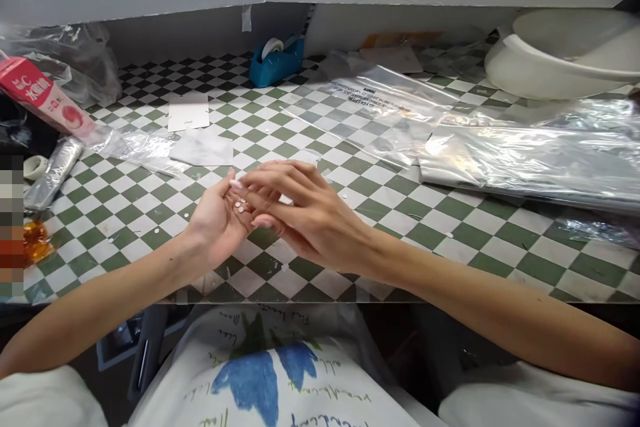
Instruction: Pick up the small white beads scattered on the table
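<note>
My left hand point(220, 223) is turned palm up above the front of the table. Several small white discs point(240, 207) lie in its cupped palm, and its fingers are largely hidden behind my other hand. Reaching across from the right, my right hand point(315, 213) is palm down over the left palm. Its fingers are stretched out, with the thumb apart below them, and I see nothing gripped in it. More tiny white pieces point(157, 231) are scattered over the checkered tabletop point(400, 247) around both hands.
White paper cards point(189, 112) and a clear plastic bag point(143, 147) lie beyond my left hand. A blue tape dispenser point(277, 63) stands farther back. Clear plastic packaging point(525, 157) covers the right side, below a white bowl-like object point(550, 73). At left leans a pink carton point(47, 97).
</note>
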### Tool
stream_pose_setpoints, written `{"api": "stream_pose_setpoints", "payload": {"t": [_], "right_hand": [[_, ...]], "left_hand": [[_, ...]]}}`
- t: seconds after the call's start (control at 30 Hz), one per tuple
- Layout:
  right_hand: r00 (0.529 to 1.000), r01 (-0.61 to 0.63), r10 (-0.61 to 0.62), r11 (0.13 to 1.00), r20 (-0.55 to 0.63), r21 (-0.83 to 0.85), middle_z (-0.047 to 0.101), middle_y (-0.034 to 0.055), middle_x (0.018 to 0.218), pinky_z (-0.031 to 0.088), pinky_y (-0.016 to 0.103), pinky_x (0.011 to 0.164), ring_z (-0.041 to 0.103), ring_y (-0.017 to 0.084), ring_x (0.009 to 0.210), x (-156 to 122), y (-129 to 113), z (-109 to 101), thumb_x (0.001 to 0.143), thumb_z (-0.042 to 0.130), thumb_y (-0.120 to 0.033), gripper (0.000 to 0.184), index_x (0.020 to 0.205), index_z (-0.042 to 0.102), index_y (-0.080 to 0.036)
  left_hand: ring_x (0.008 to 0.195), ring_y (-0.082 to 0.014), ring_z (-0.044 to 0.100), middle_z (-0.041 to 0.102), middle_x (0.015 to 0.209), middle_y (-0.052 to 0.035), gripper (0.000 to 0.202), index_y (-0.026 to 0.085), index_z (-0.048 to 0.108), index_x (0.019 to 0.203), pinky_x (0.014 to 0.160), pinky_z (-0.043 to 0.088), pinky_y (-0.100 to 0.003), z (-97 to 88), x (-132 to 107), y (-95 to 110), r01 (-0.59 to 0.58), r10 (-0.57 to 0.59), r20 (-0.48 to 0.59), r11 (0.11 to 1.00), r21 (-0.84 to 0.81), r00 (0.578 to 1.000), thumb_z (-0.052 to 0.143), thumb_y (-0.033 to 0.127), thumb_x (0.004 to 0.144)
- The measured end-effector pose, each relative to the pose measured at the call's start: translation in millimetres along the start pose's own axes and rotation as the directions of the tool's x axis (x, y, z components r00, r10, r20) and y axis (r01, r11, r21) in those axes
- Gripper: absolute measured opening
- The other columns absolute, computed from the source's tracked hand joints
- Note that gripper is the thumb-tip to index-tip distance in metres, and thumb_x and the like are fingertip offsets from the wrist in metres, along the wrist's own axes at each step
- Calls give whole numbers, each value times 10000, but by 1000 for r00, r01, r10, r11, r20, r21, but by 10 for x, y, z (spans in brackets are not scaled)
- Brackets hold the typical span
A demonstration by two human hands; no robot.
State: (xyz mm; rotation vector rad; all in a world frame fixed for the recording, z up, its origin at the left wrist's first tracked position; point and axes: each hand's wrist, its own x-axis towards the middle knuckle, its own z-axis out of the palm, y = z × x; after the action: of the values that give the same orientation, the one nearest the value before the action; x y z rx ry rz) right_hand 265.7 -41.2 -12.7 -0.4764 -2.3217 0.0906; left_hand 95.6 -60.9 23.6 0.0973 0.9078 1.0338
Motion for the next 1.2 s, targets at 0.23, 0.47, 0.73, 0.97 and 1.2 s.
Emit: {"api": "stream_pose_setpoints", "payload": {"t": [0.23,0.47,0.73,0.97,1.2], "right_hand": [[764,-598,545,799,346,65,534,151,1614,555,591,1131,556,351,1464,151,891,-122,1091,499,-433,653,1680,325,-211],[781,-412,380,910,495,-50,462,174,1653,510,585,1198,502,348,1512,32,786,97,1125,418,-441,647,1684,323,-130],[920,307,-205,906,333,-291,738,217,1306,626,393,1087,747,287,1222,-454,-538,-31,1063,597,-176,395,1421,639,-16],[976,217,-206,936,66,-277,803,178,1144,669,346,963,796,273,1099,-631,-886,65,1008,562,-133,279,1132,791,-31],[978,113,-129,988,-164,-101,835,108,979,672,292,853,815,210,957,-523,-944,72,1008,537,-96,288,961,819,-75]], "left_hand": [[807,-100,801,806,1065,-147,452,23,416,1537,751,628,-114,-52,77,94,-167,162,-72,984,-58,984,356,22,1089],[826,-149,807,758,1136,-178,523,82,369,1473,762,660,-205,50,-14,240,-256,235,-144,955,-148,961,324,-109,988],[896,-170,803,758,1028,-111,506,125,553,1260,858,639,-239,43,-15,249,-310,283,-185,941,-138,941,359,-119,861],[1004,-231,810,795,1092,-181,242,80,617,1128,864,651,-258,8,-27,169,-190,185,-51,975,-119,981,497,68,918],[1072,-241,799,803,1137,-188,449,3,580,1396,911,640,-265,2,3,78,-138,138,-28,990,-14,990,499,109,968]]}}
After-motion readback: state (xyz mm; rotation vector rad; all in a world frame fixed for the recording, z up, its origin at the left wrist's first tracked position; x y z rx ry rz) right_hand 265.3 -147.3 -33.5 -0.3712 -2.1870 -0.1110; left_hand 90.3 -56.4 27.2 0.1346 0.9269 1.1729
